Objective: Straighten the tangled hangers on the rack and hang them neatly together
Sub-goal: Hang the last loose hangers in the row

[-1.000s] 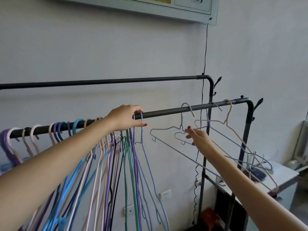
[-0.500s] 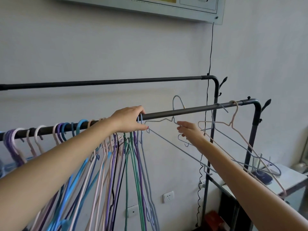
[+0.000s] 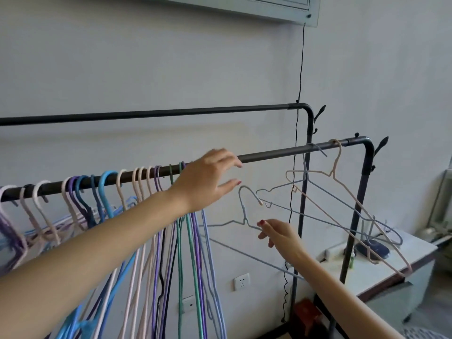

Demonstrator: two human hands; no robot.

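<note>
A grey-blue hanger (image 3: 244,216) is pinched at its shoulder by the right hand (image 3: 277,234), clear of the rail (image 3: 281,152) and just below it, its hook (image 3: 248,195) tipped up and open toward the right. The left hand (image 3: 208,182) is spread just above, fingers straight and holding nothing, at the right end of the bunch (image 3: 151,216) already hung along the rail's left part. The step in hand is judged to be rehanging: the hook should be lifted over the rail just beside the last purple and green hangers, then slid up against them, its frame kept parallel to theirs so no wires cross. Near the rail's right corner two hangers are left, a pink one (image 3: 342,192) and a blue one (image 3: 318,204), their frames crossed. All are thin wire in a smooth coloured coating, with narrow hooks and notched shoulders; the rail is a dark matt tube, bent down at its right end.
</note>
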